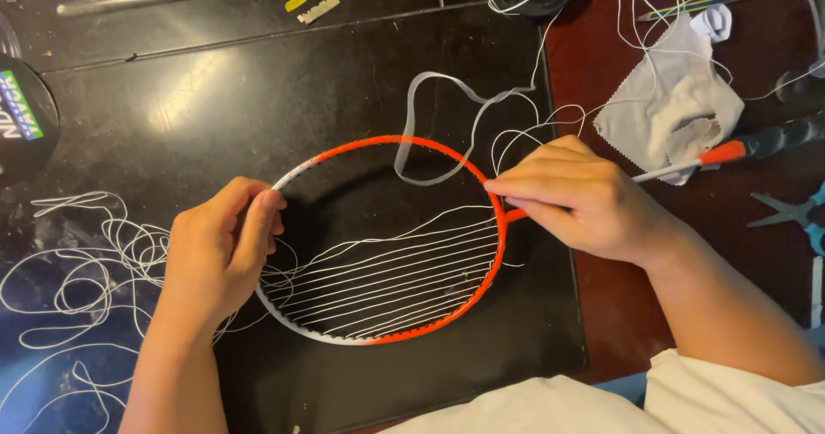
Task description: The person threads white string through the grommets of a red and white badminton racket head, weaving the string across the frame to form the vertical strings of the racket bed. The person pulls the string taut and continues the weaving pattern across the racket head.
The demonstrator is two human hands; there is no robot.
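An orange and white racket head [391, 143] lies flat on a black mat [258, 116], with several loose white strings [387, 279] running across its lower half. My left hand [219, 249] grips the white left side of the frame between thumb and fingers. My right hand [580, 198] pinches the orange right side of the frame near the throat, fingertips on the rim where a string passes. A clear flat strip [430, 86] loops over the top of the frame.
Loose white string [77, 253] lies tangled left of the racket and trails to the upper right. A grey cloth [666, 107], an orange-and-black-handled tool [739, 149] and blue scissors [795, 215] lie on the red-brown table at right. A round black container [21, 120] sits at far left.
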